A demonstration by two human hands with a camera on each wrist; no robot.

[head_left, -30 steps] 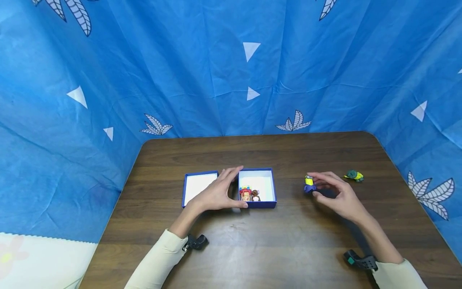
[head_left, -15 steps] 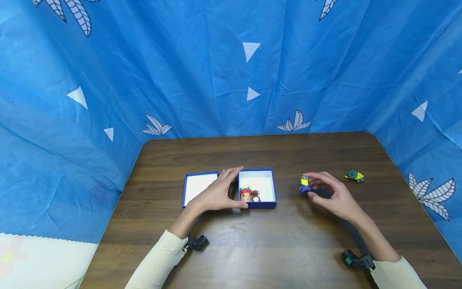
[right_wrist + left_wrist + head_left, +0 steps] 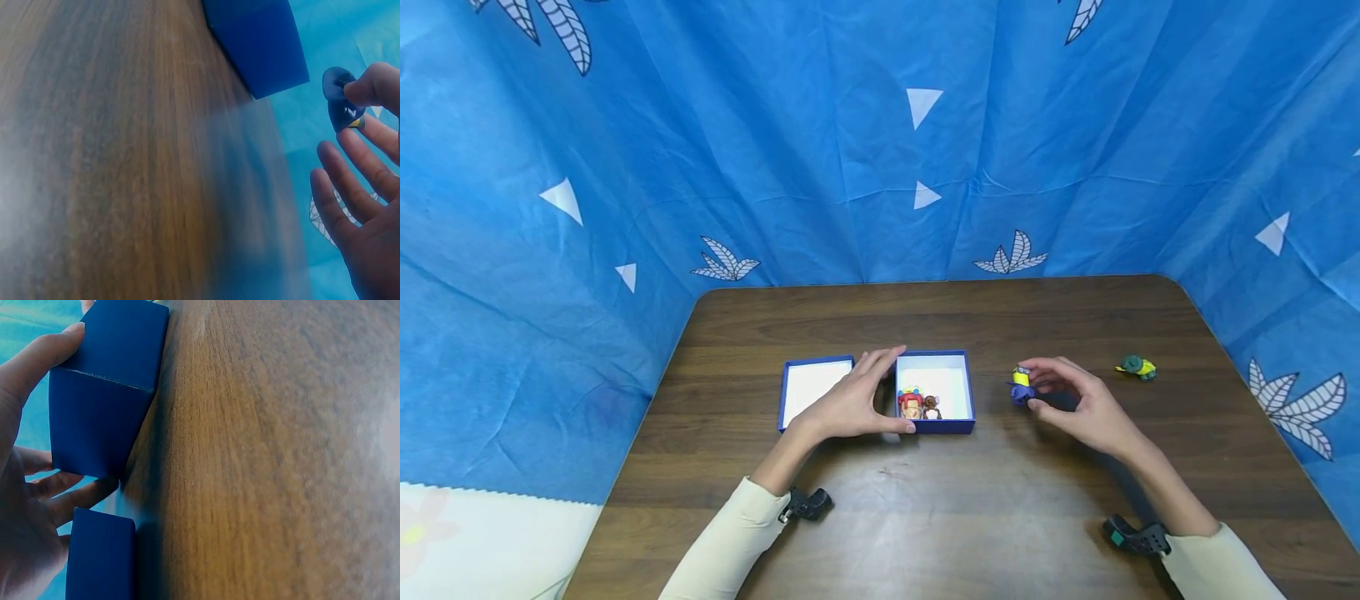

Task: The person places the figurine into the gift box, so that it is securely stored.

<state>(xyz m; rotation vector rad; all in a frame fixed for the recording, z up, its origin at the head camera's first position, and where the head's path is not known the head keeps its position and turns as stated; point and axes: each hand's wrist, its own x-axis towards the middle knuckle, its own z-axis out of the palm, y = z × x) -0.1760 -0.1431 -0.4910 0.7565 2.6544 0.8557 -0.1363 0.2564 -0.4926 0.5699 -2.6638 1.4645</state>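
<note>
My right hand (image 3: 1092,410) pinches a small yellow-and-blue minion figurine (image 3: 1021,387) between thumb and fingertips, to the right of the box. In the right wrist view the figurine's dark blue part (image 3: 342,103) shows under the thumb. With its thumb at the front wall and its fingers at the far side, my left hand (image 3: 848,407) holds the left end of an open blue box (image 3: 953,375) with a white inside. Two small figures lie in the box's front left: a red-topped figure (image 3: 911,403) and a brown figure (image 3: 931,407).
To the left of the box lies the blue-edged, white-lined lid (image 3: 808,387), partly behind my left hand. A green-and-yellow toy (image 3: 1137,367) sits at the right of the wooden table (image 3: 925,517). A blue curtain (image 3: 850,150) hangs past the table's far edge.
My right hand has carried the minion figurine left, closer to the box. My left hand and the box have stayed in place.
</note>
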